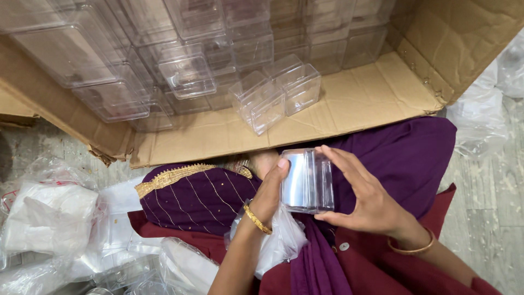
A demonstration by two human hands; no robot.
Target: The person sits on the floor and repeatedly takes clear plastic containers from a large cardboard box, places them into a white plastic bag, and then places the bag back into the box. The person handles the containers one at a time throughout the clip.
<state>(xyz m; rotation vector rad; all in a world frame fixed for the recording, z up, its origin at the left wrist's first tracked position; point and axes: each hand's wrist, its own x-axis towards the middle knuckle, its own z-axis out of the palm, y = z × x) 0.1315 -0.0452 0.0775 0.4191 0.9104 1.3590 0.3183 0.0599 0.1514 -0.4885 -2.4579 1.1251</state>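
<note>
Both my hands hold a small clear plastic box (307,181) over my lap. My left hand (271,191) grips its left side with the thumb on the upper edge. My right hand (363,196) cups the right side and the bottom, fingers spread along the top. A gold bangle sits on each wrist. A clear plastic bag (281,243) lies crumpled under my left wrist. My lap is covered in purple cloth (202,199) with gold trim.
A large opened cardboard carton (349,104) lies ahead, filled with several clear plastic boxes (188,74); two of them (275,93) stand near its front flap. Heaps of plastic bags (49,218) lie at left and more (480,120) at right on the tiled floor.
</note>
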